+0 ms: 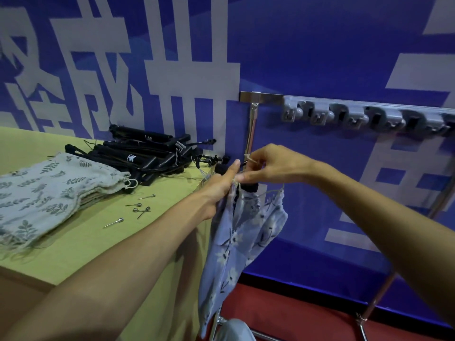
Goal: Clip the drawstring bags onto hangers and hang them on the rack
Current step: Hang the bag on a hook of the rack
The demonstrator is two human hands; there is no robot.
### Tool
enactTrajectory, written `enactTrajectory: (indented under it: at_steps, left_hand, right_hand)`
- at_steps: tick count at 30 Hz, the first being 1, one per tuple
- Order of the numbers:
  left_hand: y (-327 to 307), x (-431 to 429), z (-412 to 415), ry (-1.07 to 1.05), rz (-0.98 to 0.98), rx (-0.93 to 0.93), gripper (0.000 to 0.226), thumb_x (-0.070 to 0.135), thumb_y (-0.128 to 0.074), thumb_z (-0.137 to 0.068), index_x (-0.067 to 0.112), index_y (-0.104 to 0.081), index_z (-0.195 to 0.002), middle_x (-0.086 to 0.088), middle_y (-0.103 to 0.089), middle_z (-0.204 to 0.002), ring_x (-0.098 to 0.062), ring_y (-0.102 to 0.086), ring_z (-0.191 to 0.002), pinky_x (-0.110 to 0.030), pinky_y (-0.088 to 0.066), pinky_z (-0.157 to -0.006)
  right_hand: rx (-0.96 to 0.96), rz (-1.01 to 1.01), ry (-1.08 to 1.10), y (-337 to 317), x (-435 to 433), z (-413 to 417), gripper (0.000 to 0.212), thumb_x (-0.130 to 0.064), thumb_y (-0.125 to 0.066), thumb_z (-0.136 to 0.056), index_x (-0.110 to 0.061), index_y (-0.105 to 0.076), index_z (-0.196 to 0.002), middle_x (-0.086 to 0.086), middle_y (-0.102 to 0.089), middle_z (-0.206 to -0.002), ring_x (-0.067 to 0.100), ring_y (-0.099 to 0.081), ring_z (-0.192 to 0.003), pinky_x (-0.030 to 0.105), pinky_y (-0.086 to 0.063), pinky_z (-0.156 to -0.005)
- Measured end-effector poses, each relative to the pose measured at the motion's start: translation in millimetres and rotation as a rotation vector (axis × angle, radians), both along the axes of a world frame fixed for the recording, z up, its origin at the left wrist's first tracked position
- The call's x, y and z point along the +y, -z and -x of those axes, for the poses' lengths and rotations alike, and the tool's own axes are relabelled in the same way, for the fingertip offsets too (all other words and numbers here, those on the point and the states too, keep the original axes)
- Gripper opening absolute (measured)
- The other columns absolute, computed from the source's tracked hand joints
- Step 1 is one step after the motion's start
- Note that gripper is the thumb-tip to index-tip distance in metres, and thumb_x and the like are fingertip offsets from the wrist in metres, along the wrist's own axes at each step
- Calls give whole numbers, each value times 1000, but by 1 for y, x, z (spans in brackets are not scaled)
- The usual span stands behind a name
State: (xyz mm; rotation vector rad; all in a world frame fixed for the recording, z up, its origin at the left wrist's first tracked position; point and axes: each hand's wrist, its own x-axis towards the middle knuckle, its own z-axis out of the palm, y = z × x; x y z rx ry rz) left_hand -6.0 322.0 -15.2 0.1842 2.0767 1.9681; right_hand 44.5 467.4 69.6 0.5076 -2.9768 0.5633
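Drawstring bag (246,230) hangs limp below the left end of the rack (320,100); I judge it light, soft, best taken at its gathered top. My left hand (218,188) grips that top at the black hanger (250,187); my right hand (268,166) pinches its cord (250,158).

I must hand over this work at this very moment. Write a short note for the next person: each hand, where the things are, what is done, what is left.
Left hand: grips the top of the blue floral bag, which hangs beside the table.
Right hand: pinches a pale cord at the black hanger on top of that bag.
On the table: stack of leaf-print bags, pile of hangers, some metal pins.
Done: nothing hangs on the visible rack hooks.
Left: finish this bag, hang it, then do the stack.
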Motion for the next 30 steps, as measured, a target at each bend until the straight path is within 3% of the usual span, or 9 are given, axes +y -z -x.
enactTrajectory:
  at_steps: [4,8,11,14,16,20,25,27,30]
  left_hand:
    - [7,-2,16,-87,-24,-60,104,92,-57,-47,20,-66,-122,-7,-65,-127,-28,-62,-114,-42,-48,-99]
    - [-6,-5,4,-55,-83,-84,54,62,-58,-85,14,-72,-107,-11,-74,-106,-26,-70,-94,-39,-55,-92]
    - [-9,-8,5,-17,-107,-117,45,55,-52,-92,15,-72,-97,-11,-75,-98,-23,-71,-84,-33,-56,-85]
    - [-13,-10,5,-55,-119,-126,46,57,-50,-92,17,-71,-83,-7,-75,-78,-20,-70,-68,-29,-56,-68]
    - [-16,-10,3,-77,-110,-125,50,58,-50,-92,13,-71,-93,-9,-75,-82,-23,-70,-73,-31,-56,-71]
    - [-15,-12,6,-125,-43,-102,68,65,-49,-88,10,-59,-128,-10,-63,-124,-28,-61,-113,-41,-47,-101]
    - [-4,-17,6,-71,11,-88,79,72,-56,-78,10,-61,-127,-10,-63,-127,-31,-61,-114,-44,-46,-103]
    - [-2,-15,2,-33,-2,-73,74,69,-59,-79,9,-66,-121,-14,-69,-119,-30,-65,-107,-42,-50,-98]
    - [-1,-13,0,10,24,-74,93,81,-62,-63,12,-64,-124,-12,-68,-121,-30,-64,-112,-44,-48,-101]
  right_hand:
    - [259,-334,27,18,-15,-7,69,-77,-65,-63,-19,-48,-97,-6,-56,-92,18,-55,-79,33,-38,-63]
    - [386,-356,88,34,-20,-1,50,-51,-64,-82,-16,-43,-111,2,-52,-107,29,-58,-86,35,-37,-63]
    - [272,-223,100,37,-15,3,47,-39,-65,-83,-15,-40,-115,6,-57,-107,30,-57,-86,38,-43,-64]
    - [2,-19,91,40,-12,2,56,-34,-71,-82,-15,-38,-123,4,-65,-97,20,-63,-77,32,-50,-63]
    - [-144,115,55,42,-11,1,53,-31,-72,-84,-16,-41,-125,0,-72,-86,12,-68,-71,24,-52,-64]
    - [-199,216,72,25,-7,-4,35,-27,-71,-86,-8,-61,-113,-5,-66,-54,5,-61,-50,15,-45,-52]
    - [-138,57,104,-8,-5,-9,33,-36,-65,-89,-8,-72,-75,1,-57,-52,9,-52,-51,29,-46,-71]
    - [-147,282,82,-19,-10,-7,37,-33,-60,-94,-8,-61,-66,-1,-47,-47,14,-47,-48,33,-49,-67]
    - [-168,589,99,-35,-18,1,38,-29,-51,-99,-10,-51,-66,0,-48,-46,16,-51,-44,35,-57,-60]
